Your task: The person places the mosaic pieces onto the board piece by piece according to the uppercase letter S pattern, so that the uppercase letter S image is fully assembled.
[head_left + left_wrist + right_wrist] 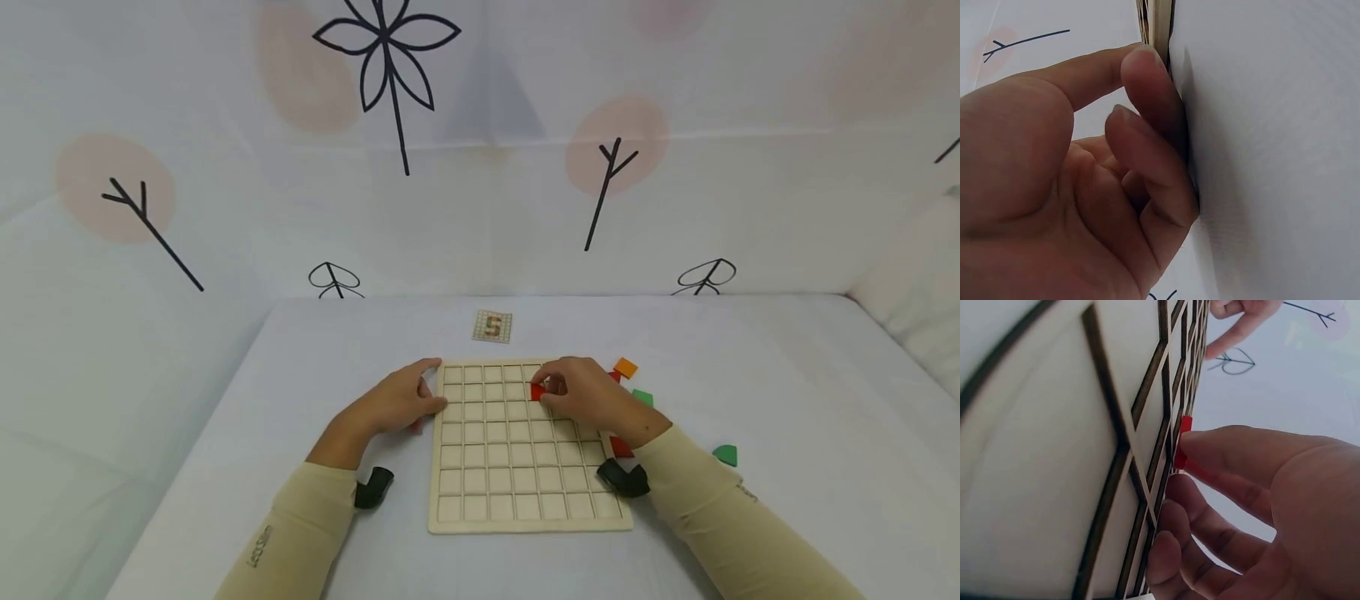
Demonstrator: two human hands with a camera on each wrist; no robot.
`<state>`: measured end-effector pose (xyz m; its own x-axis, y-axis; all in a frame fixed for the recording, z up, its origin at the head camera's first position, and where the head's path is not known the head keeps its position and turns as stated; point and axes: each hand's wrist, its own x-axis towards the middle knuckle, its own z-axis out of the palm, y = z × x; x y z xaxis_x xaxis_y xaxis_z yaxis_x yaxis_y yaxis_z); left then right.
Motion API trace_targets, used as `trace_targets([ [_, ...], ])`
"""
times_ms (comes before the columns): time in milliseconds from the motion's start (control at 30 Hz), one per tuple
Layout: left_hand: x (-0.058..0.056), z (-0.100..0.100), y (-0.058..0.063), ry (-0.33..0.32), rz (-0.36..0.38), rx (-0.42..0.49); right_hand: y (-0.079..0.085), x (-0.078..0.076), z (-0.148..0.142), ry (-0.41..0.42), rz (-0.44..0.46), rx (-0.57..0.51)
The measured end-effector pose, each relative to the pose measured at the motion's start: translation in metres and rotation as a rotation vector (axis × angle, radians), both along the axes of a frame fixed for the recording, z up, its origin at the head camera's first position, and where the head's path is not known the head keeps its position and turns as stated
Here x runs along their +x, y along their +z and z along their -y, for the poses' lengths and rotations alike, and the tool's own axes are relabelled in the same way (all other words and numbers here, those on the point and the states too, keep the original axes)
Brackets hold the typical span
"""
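Observation:
A pale wooden grid board (531,504) lies on the white table, divided into small square cells. My right hand (592,396) pinches a small red square tile (537,392) between thumb and index finger, over the upper part of the board. In the right wrist view, the red tile (1186,424) touches or nearly touches the grid, and the other fingers rest close to the board. At the board's upper left edge, my left hand (393,398) touches the side with thumb and index finger. Its other fingers (1154,162) bend loosely against the table.
A small card (492,326) with a coloured S-shaped pattern on a grid lies behind the board. To the right are an orange tile (626,367), a green piece (642,397), a red piece (622,447) and a green rounded piece (725,455). My right forearm partly covers this area.

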<state>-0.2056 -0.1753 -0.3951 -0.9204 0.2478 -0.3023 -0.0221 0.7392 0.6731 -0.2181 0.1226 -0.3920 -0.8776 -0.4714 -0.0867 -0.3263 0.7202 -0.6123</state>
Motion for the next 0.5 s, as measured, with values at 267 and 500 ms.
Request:
trace_targets([
  [267,0.0007,-0.0008,0.0003,-0.002,0.010,0.005,0.0016,0.0022,-0.0031,0.006,0.042,0.013],
  [500,0.0016,-0.0020,0.0008,0.001,0.009,0.000,0.0051,0.0052,-0.0026,0.024,0.044,0.019],
])
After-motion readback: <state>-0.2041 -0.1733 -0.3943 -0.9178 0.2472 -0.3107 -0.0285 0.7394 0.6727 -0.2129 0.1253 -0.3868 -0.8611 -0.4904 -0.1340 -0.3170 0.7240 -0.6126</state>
